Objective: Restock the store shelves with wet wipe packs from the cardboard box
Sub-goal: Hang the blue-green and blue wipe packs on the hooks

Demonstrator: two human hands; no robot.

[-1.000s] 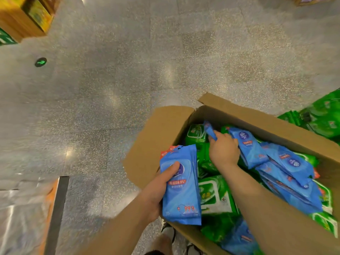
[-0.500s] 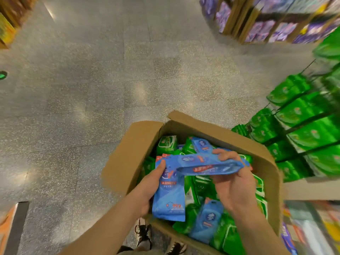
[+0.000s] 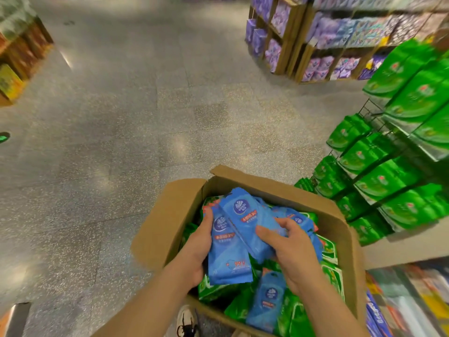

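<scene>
Because the blue wet wipe packs [image 3: 228, 242] are soft, glossy film pouches (probably light and slippery), a hold across the flat faces suits them best. The left hand [image 3: 196, 249] grips one pack and the right hand [image 3: 291, 249] curls around another, above the open cardboard box [image 3: 340, 239] near the right-hand shelves [image 3: 388, 166].

Blue wipe packs [image 3: 228, 249]: glossy plastic film. Box [image 3: 165, 224]: matt brown cardboard. Floor [image 3: 136, 122]: polished speckled stone. Rack [image 3: 371, 113]: thin wire.
</scene>
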